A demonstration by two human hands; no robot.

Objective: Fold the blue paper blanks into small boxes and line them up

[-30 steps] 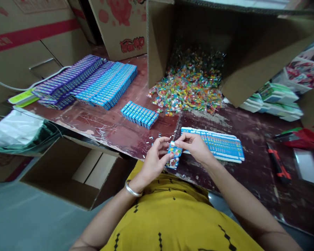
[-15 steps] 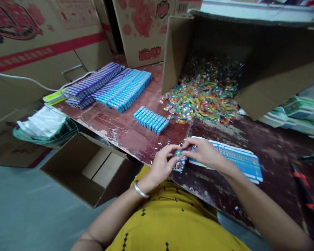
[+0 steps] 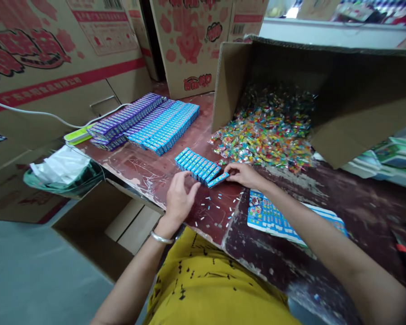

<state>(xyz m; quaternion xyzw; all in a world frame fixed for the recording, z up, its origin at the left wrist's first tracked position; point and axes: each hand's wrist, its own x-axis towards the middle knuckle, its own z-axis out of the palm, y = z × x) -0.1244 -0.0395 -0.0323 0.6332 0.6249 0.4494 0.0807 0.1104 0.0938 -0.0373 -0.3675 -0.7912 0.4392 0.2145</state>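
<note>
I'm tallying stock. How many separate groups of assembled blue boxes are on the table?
2: a large block beside the purple boxes, and a short row by the left hand, the right hand holding its angled end box. Others may be hidden.

Slim blue printed box (image 3: pixel 218 179), angled askew at right end of row of blue boxes (image 3: pixel 196 164).

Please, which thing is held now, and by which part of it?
The right hand holds one blue box by its right end; the left hand seems to hold nothing.
</note>
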